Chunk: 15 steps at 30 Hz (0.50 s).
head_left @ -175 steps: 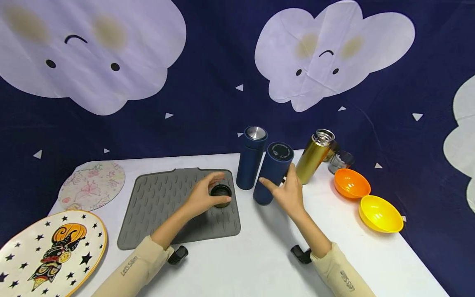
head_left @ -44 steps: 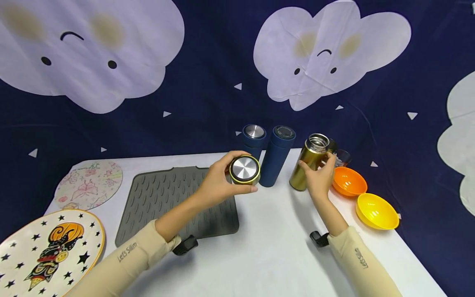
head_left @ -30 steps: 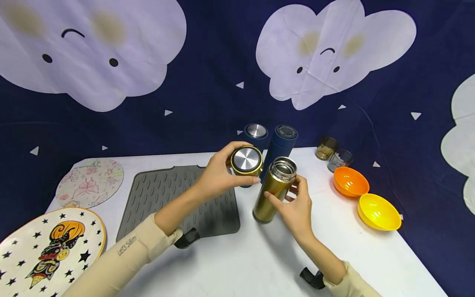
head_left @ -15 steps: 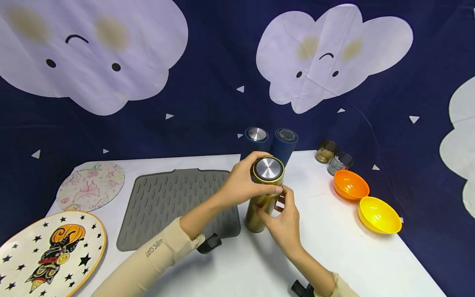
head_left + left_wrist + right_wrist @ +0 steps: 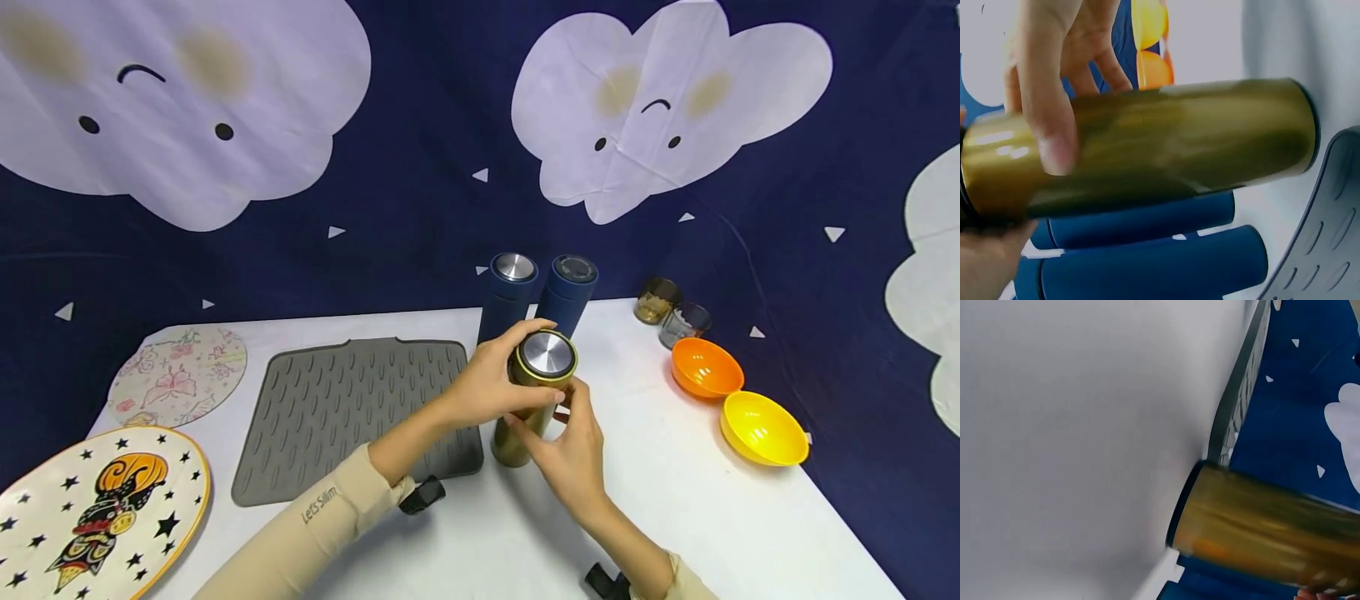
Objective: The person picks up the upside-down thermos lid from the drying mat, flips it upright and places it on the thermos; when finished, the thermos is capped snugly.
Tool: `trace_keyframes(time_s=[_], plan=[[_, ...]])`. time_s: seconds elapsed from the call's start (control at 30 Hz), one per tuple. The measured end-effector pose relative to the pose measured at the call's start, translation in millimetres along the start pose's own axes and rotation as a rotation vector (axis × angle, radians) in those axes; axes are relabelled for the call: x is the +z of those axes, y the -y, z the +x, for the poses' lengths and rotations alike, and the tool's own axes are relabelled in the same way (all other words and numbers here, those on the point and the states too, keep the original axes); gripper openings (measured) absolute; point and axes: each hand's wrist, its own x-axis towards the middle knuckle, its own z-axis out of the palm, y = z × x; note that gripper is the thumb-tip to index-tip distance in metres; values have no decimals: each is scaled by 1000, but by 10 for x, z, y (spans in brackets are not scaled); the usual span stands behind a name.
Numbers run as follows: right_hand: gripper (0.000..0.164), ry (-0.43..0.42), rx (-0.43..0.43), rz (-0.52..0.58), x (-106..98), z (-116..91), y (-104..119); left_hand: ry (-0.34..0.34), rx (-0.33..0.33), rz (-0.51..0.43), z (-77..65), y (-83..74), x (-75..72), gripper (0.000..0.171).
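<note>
A gold thermos stands at the right edge of the grey mat, its steel-topped lid on its mouth. My left hand grips the lid from the left, fingers behind and thumb in front. Lower down, my right hand holds the body, thumb in front. In the left wrist view the gold body spans the picture with the right thumb across it. The right wrist view shows the thermos's dark-rimmed base at the white tabletop; only fingertips of a hand appear there.
Two blue thermoses stand close behind. The grey ridged mat lies left, with a round floral mat and a star-patterned plate beyond. On the right are an orange bowl, a yellow bowl and two glass cups.
A blue thermos was set back beside the other one. My right hand took the gold thermos and brought it left. My left hand carried the lid from over the mat onto its mouth.
</note>
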Motion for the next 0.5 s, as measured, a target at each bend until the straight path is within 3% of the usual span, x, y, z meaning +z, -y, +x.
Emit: trace_keyframes(time_s=[0.1, 0.23, 0.33, 0.43, 0.5], plan=[[77, -9, -22, -47, -3, 18, -10, 11, -34, -21, 5, 0, -5, 91], [77, -16, -64, -74, -9, 33, -23, -131, -30, 97, -24, -30, 59, 109], [75, -16, -89, -78, -13, 37, -26, -214, 50, 134, -51, -32, 79, 101], [75, -8, -82, -68, -20, 37, -23, -166, 111, 47, -74, -19, 22, 88], [76, -1, -61, -63, -31, 35, -18, -116, 95, -7, -85, -17, -18, 92]])
